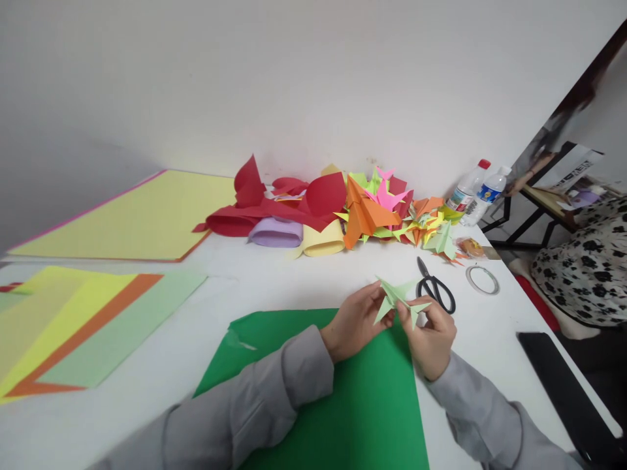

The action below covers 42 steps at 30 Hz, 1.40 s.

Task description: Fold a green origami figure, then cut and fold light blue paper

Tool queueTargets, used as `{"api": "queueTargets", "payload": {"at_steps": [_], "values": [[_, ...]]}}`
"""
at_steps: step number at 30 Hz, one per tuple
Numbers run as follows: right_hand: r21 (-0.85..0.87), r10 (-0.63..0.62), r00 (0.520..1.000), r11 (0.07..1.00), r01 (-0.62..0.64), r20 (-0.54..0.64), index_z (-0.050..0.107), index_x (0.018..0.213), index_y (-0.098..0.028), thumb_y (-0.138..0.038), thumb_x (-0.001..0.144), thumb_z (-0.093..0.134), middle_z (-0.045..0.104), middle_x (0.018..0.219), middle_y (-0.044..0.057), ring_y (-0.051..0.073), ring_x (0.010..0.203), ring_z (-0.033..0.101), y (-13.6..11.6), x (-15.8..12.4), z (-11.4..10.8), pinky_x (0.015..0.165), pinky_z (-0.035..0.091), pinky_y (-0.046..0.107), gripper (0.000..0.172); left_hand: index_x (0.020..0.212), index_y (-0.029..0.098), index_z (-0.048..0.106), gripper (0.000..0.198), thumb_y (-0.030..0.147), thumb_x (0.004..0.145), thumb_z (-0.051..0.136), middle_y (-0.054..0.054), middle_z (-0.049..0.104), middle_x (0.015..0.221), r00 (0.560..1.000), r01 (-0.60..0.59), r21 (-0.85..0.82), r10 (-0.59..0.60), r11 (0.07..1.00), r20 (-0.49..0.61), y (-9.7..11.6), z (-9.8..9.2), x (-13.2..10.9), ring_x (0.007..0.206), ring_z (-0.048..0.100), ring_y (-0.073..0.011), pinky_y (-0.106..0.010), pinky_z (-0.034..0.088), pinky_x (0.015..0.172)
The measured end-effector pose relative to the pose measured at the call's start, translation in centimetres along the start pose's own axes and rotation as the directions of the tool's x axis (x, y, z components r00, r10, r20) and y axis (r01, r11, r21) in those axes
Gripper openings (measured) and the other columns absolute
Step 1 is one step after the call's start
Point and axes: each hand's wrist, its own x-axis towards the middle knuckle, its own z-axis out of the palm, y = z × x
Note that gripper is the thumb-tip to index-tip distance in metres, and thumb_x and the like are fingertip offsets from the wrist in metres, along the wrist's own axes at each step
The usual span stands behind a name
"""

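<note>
The left hand (353, 320) and right hand (434, 336) each have a pinching grip on the pale green folded paper (390, 298), above the tabletop (482, 326) near the green sheet (367, 405)'s far edge, apparently shaping its points, which seems to call for light fingertip pressure next.

Soft light; wall (274, 85) greyer at left; frame edges stretched.

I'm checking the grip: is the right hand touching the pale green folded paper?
Touching. The head view shows the right hand holding the pale green folded paper, thumb right against it.
</note>
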Motion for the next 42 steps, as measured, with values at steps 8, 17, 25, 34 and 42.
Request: {"api": "queueTargets", "payload": {"at_steps": [8,17,25,34,42], "values": [[-0.001,-0.122,0.985,0.992,0.123,0.122,0.065,0.073,-0.021,-0.022,0.08,0.069,0.063,0.056,0.0,0.013,0.049,0.057,-0.4,0.3,0.1,0.05,0.047,0.026,0.009,0.071,0.013,0.066,0.023,0.033,0.07,0.076,-0.004,0.061,0.073,0.992,0.114,-0.035,-0.112,0.993,0.066,0.5,0.1,-0.1,0.068,0.054,-0.0135,-0.025,0.046,0.068],[0.004,-0.227,0.959,0.973,0.23,0.17,0.066,0.074,-0.021,-0.021,0.08,0.069,0.064,0.057,0.001,0.014,0.049,0.057,-0.1,0.4,-0.5,0.048,0.046,0.027,0.007,0.076,0.012,0.068,0.028,0.038,0.07,0.074,-0.005,0.064,0.072,0.974,0.202,-0.04,-0.196,0.979,0.117,1.7,-0.1,-0.4,0.066,0.057,-0.0151,-0.027,0.047,0.067],[-0.186,-0.175,0.982,0.97,0.159,-0.074,0.062,0.073,-0.023,-0.017,0.08,0.068,0.061,0.057,-0.001,0.013,0.05,0.053,1.1,0.4,-0.7,0.05,0.043,0.028,0.01,0.091,0.01,0.068,0.029,0.018,0.063,0.065,-0.014,0.067,0.102,0.974,0.075,-0.331,0.001,0.941,0.225,-0.1,0.8,-1.2,0.105,0.058,-0.0263,-0.039,0.041,0.098],[-0.261,-0.472,0.87,0.83,0.493,0.141,0.062,0.081,-0.023,-0.012,0.08,0.062,0.066,0.058,0.0,0.015,0.052,0.06,0.6,0.4,-0.5,0.053,0.036,0.031,0.011,0.082,0.017,0.064,0.043,0.054,0.066,0.077,-0.007,0.066,0.093,1.0,-0.005,-0.176,-0.001,0.984,-0.031,-2.7,2.7,-1.4,0.105,0.058,-0.0236,-0.032,0.045,0.09],[-0.195,-0.524,0.764,0.761,0.619,0.377,0.062,0.09,-0.023,-0.025,0.084,0.06,0.07,0.07,0.004,0.017,0.057,0.061,0.1,0.5,-0.3,0.055,0.033,0.032,0.007,0.083,0.015,0.063,0.031,0.032,0.065,0.081,0.002,0.058,0.065,0.97,0.066,-0.197,-0.11,0.978,-0.219,-0.5,2.2,-0.9,0.058,0.055,-0.0103,-0.019,0.043,0.055]]}}
